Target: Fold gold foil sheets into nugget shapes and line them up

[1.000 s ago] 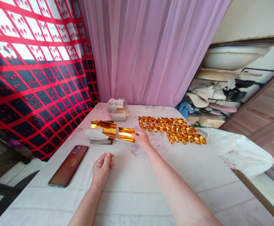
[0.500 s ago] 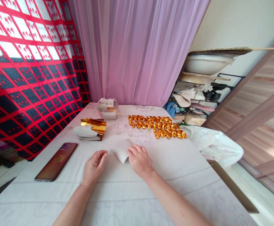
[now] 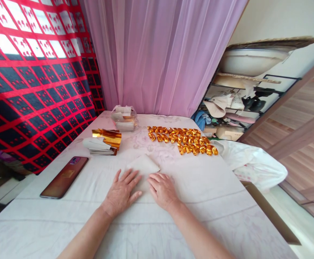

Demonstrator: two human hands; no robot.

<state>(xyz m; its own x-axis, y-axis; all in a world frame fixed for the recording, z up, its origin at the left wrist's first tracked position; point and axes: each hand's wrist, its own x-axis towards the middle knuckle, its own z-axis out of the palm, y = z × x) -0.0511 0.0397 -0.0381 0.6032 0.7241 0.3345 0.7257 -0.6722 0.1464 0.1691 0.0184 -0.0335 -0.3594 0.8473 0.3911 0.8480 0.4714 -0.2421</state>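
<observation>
Head view looks down on a white cloth-covered table (image 3: 200, 201), where both hands press flat on a pale square sheet of paper (image 3: 143, 165) – left hand (image 3: 122, 192) with fingers spread wide, right hand (image 3: 162, 190) palm-down beside it, neither gripping. Farther off lie a stack of gold foil sheets (image 3: 105, 141), rows of folded gold paper pieces (image 3: 182, 139) – and a dark smartphone (image 3: 64, 177) at left.

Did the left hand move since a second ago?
Yes. The left hand was curled on the table, level with the phone. It has slid right, away from the phone, and lies flat, fingers on the pale sheet.
</observation>
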